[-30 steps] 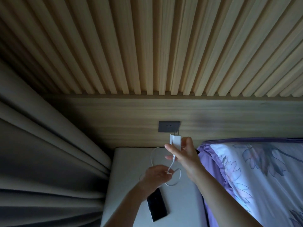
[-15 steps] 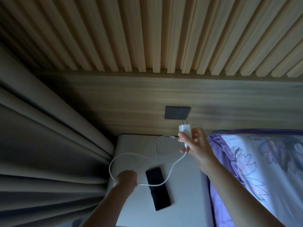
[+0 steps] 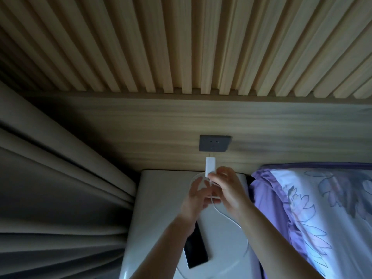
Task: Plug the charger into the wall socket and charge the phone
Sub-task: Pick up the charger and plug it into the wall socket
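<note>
wood wall [image 3: 141, 125] with grey socket [image 3: 215, 146] low on it; curtain [image 3: 60, 178] left, bed [image 3: 322, 208] right; white bedside surface [image 3: 161, 198] between them, right under the socket; phone [image 3: 196, 250] lies flat on it, near edge, partly under the left forearm; white cable [image 3: 231, 218] loops over the surface and off the front; charger [image 3: 210, 165] held upright just below the socket, prongs up, tips at the plate's lower edge, not yet in.

handling guess: charger is light, rigid, smooth plastic; grip low on the body at the sides so the prongs stay clear; push straight, no twist; cable is soft and limp, will drag a little; phone is slick glass, leave it flat.

right hand [image 3: 229, 190]: fingers [image 3: 216, 175] pinched on the charger's lower end; left hand [image 3: 196, 198]: fingers half curled around the cable just under the charger; firm grip or loose touch, cannot tell.
</note>
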A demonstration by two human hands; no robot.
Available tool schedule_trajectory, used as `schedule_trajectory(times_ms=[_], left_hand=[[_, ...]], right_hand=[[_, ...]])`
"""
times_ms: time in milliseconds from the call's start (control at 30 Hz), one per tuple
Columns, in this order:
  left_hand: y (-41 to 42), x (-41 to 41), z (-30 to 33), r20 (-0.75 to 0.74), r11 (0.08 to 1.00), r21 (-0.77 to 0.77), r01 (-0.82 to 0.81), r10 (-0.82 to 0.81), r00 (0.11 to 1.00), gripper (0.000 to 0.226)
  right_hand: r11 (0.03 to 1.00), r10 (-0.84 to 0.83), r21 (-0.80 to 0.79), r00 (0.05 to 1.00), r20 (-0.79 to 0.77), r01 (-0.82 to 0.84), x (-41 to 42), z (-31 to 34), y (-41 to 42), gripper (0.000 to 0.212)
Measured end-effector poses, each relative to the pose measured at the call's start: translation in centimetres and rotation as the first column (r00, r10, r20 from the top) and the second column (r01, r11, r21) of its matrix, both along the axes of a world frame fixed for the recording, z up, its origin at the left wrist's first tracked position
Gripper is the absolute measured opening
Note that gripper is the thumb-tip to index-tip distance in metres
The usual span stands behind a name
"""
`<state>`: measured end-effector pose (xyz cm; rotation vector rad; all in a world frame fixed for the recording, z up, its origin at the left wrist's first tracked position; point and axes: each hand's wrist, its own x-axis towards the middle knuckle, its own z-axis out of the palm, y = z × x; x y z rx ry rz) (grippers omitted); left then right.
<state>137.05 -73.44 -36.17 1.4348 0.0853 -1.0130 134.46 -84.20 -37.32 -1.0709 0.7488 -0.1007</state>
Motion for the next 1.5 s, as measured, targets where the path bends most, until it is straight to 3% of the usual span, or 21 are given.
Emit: schedule_trajectory(times_ms=[100, 200, 300, 600, 733, 867, 1067, 1233, 1367, 1500], left_hand=[[-0.8, 0.9, -0.3, 0.044, 0.996, -0.016, -0.093, 0.094, 0.995, 0.046], [-1.7, 1.9, -0.2, 0.071, 0.999, -0.027, -0.047, 0.049, 0.996, 0.036], [-2.7, 3.0, 0.2, 0.051, 0.995, -0.055, -0.086, 0.088, 0.995, 0.032], [-4.5, 4.5, -0.2, 0.022, 0.987, -0.103, -0.122, 0.125, 0.992, 0.023], [-4.7, 4.5, -0.4, -0.004, 0.984, -0.113, -0.140, 0.140, 0.990, 0.021], [-4.9, 4.2, -0.8, -0.012, 0.987, -0.064, -0.145, 0.145, 0.989, 0.021], [-5.1, 4.6, -1.0, 0.019, 0.985, -0.044, -0.164, 0.165, 0.986, 0.029], [-5.1, 4.7, -1.1, 0.016, 0.978, -0.080, -0.191, 0.193, 0.981, 0.020], [-5.4, 4.9, -0.9, 0.057, 0.974, -0.093, -0.206, 0.211, 0.976, 0.021], [-5.5, 4.8, -1.1, 0.054, 0.962, -0.116, -0.248, 0.256, 0.965, 0.024]], right_hand=[[1.000, 0.002, -0.006, 0.999, 0.052, -0.001, 0.7, -0.1, -0.5, 0.025], [0.993, 0.042, -0.115, 0.997, 0.068, -0.034, 2.0, 0.3, -1.2, 0.009], [0.983, 0.045, -0.178, 0.997, 0.063, -0.033, 2.7, 0.2, -1.8, 0.020], [0.986, -0.011, -0.163, 0.992, 0.127, 0.031, 2.3, -1.5, -1.8, 0.012], [0.986, -0.028, -0.155, 0.987, 0.156, 0.052, 2.1, -1.6, -1.9, 0.015], [0.980, -0.050, -0.182, 0.987, 0.156, 0.079, 1.7, -2.1, -1.8, 0.036], [0.987, -0.070, -0.127, 0.982, 0.174, 0.093, 2.0, -2.3, -1.9, 0.024], [0.986, -0.082, -0.127, 0.982, 0.172, 0.104, 2.3, -2.5, -1.7, 0.012], [0.984, -0.110, -0.123, 0.980, 0.166, 0.131, 2.7, -2.2, -1.6, 0.031], [0.980, -0.137, -0.125, 0.978, 0.158, 0.157, 3.0, -2.5, -1.1, 0.036]])
